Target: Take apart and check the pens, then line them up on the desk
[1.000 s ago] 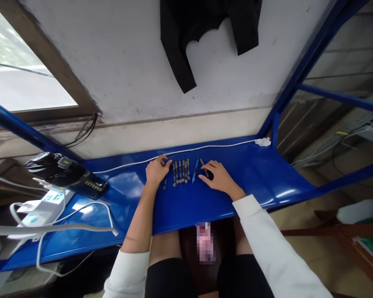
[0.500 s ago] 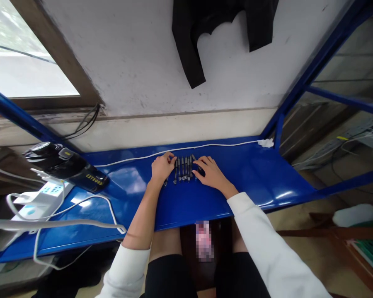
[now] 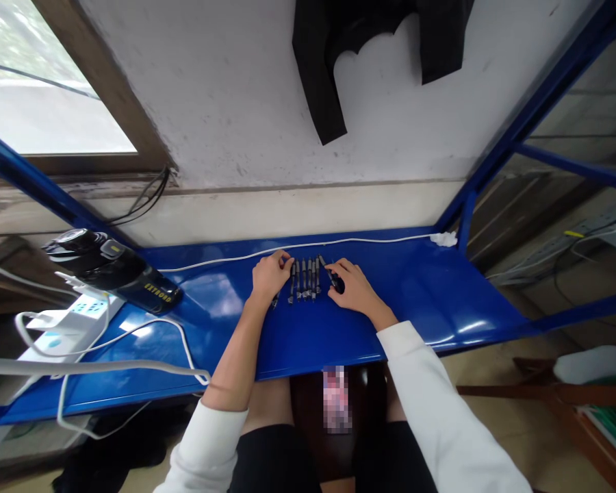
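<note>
Several dark pens (image 3: 309, 277) lie side by side in a row on the blue tabletop (image 3: 308, 342), their ends pointing to and from me. At the row's left end is my left hand (image 3: 271, 277), its thumb and fingertips pinched by the top of a pen. The tip of another dark pen (image 3: 276, 300) pokes out from under that hand. To the right of the row, my right hand (image 3: 353, 287) is curled around a dark pen (image 3: 335, 280), partly covered by the fingers.
A black bottle (image 3: 118, 270) stands at the left by a white power strip (image 3: 72, 329) with looping white cables. A white cord (image 3: 246, 257) runs along the back to a crumpled white piece (image 3: 444, 239). Blue frame posts (image 3: 467, 205) rise at both sides.
My right hand has shifted slightly right, away from the row, with a dark pen in its fingers. The left hand stays by the row's left end. The view has turned a little.
</note>
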Tool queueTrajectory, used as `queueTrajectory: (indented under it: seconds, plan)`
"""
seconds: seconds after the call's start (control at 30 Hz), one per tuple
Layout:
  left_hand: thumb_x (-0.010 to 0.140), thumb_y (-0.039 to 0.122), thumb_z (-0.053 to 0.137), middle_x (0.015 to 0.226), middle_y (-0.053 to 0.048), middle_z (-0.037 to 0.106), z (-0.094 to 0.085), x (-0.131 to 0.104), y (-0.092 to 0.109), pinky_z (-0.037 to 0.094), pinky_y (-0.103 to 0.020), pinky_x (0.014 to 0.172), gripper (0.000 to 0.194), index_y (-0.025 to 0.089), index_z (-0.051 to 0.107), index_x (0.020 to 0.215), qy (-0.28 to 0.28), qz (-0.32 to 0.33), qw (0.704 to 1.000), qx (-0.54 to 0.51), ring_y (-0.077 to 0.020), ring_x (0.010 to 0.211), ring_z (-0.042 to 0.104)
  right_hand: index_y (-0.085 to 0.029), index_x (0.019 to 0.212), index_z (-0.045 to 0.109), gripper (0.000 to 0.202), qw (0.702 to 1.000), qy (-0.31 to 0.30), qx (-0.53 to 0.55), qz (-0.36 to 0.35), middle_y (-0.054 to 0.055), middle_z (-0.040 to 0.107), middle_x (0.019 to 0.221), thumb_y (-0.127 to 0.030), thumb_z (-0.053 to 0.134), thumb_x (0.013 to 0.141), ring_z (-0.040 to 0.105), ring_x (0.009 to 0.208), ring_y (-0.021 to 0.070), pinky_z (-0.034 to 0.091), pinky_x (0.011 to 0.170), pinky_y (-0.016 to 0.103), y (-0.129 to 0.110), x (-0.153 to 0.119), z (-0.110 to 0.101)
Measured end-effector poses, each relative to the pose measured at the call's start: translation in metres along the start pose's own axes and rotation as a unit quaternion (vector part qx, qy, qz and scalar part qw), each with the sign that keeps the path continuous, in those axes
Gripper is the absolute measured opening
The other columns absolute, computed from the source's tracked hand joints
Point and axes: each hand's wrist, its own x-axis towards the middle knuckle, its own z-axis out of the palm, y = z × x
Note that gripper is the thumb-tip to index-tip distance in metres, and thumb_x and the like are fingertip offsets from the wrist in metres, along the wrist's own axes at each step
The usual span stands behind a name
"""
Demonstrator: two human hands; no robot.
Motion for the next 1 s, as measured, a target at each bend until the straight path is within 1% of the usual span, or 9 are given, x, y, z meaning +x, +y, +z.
queueTrajectory:
  seconds: [0.1, 0.17, 0.23, 0.3, 0.43, 0.53, 0.67, 0.83, 1.0]
  plan:
    - [0.107, 0.041, 0.07, 0.097, -0.003, 0.085, -0.001, 0.0, 0.001, 0.045, -0.035, 0.075, 0.017, 0.031, 0.082, 0.113, 0.0, -0.002, 1.0, -0.001, -0.0294, 0.099, 0.079, -0.023, 0.141, 0.071, 0.04, 0.999, 0.0, 0.032, -0.001, 0.013, 0.072, 0.133, -0.037, 0.073, 0.103, 0.072, 0.12, 0.0337, 0.051, 0.114, 0.057, 0.0, 0.0, -0.003]
    - [0.107, 0.041, 0.07, 0.097, -0.003, 0.085, -0.001, 0.0, 0.001, 0.046, -0.035, 0.076, 0.017, 0.031, 0.082, 0.113, 0.0, -0.003, 1.0, -0.002, -0.0294, 0.099, 0.079, -0.025, 0.128, 0.075, 0.027, 0.998, 0.0, 0.062, -0.014, 0.011, 0.076, 0.127, -0.045, 0.063, 0.113, 0.073, 0.118, 0.0312, 0.049, 0.117, 0.056, 0.002, 0.001, -0.003]
    - [0.107, 0.041, 0.071, 0.097, -0.004, 0.085, -0.001, 0.0, 0.001, 0.047, -0.035, 0.077, 0.017, 0.031, 0.082, 0.114, 0.0, -0.004, 1.0, -0.001, -0.0296, 0.1, 0.079, -0.025, 0.117, 0.076, 0.028, 0.996, 0.016, 0.084, -0.015, 0.009, 0.078, 0.117, -0.042, 0.053, 0.118, 0.073, 0.113, 0.0288, 0.05, 0.116, 0.053, 0.005, 0.002, -0.001]
    - [0.107, 0.041, 0.071, 0.097, -0.004, 0.085, -0.001, 0.0, 0.001, 0.047, -0.035, 0.078, 0.017, 0.031, 0.083, 0.114, 0.001, -0.005, 1.0, -0.001, -0.0297, 0.099, 0.079, -0.024, 0.117, 0.076, 0.027, 0.996, 0.04, 0.083, 0.005, 0.011, 0.076, 0.116, -0.035, 0.051, 0.117, 0.073, 0.111, 0.0286, 0.053, 0.11, 0.05, 0.009, 0.003, 0.002]
    - [0.107, 0.04, 0.071, 0.095, -0.004, 0.084, 0.0, 0.001, 0.0, 0.043, -0.034, 0.075, 0.015, 0.031, 0.082, 0.111, 0.011, -0.007, 1.0, -0.002, -0.0293, 0.097, 0.078, -0.02, 0.126, 0.072, 0.026, 0.992, 0.087, 0.006, 0.091, 0.016, 0.072, 0.128, -0.036, 0.067, 0.106, 0.071, 0.117, 0.035, 0.054, 0.104, 0.053, 0.016, 0.003, 0.009]
    - [0.108, 0.041, 0.07, 0.092, -0.003, 0.082, 0.0, 0.001, 0.0, 0.037, -0.034, 0.071, 0.016, 0.03, 0.082, 0.11, 0.023, -0.007, 1.0, -0.004, -0.0282, 0.094, 0.077, -0.022, 0.108, 0.072, 0.027, 0.984, 0.094, -0.054, 0.14, 0.016, 0.071, 0.123, -0.047, 0.077, 0.1, 0.067, 0.118, 0.0398, 0.052, 0.102, 0.055, 0.018, 0.002, 0.012]
    - [0.109, 0.044, 0.069, 0.085, -0.002, 0.079, -0.002, 0.001, 0.001, 0.035, -0.033, 0.069, 0.019, 0.029, 0.081, 0.109, 0.057, -0.009, 0.998, -0.04, -0.0249, 0.087, 0.074, -0.024, 0.089, 0.068, 0.025, 0.984, 0.084, -0.057, 0.144, 0.013, 0.074, 0.115, -0.044, 0.072, 0.104, 0.065, 0.112, 0.0359, 0.049, 0.1, 0.051, 0.021, 0.003, 0.012]
    - [0.108, 0.045, 0.069, 0.076, 0.0, 0.073, -0.005, -0.001, 0.004, 0.036, -0.032, 0.07, 0.023, 0.026, 0.08, 0.102, 0.115, -0.002, 0.986, -0.118, -0.0199, 0.075, 0.068, -0.023, 0.09, 0.067, 0.023, 0.983, 0.1, -0.041, 0.145, 0.011, 0.077, 0.111, -0.035, 0.064, 0.109, 0.067, 0.11, 0.0322, 0.047, 0.098, 0.046, 0.022, 0.005, 0.008]
    - [0.107, 0.046, 0.067, 0.073, 0.0, 0.069, -0.007, -0.002, 0.006, 0.038, -0.032, 0.07, 0.026, 0.024, 0.079, 0.099, 0.134, 0.0, 0.98, -0.144, -0.0187, 0.071, 0.064, -0.024, 0.093, 0.068, 0.032, 0.985, 0.082, -0.057, 0.139, 0.012, 0.075, 0.112, -0.054, 0.076, 0.103, 0.065, 0.112, 0.0349, 0.047, 0.098, 0.047, 0.016, 0.004, 0.007]
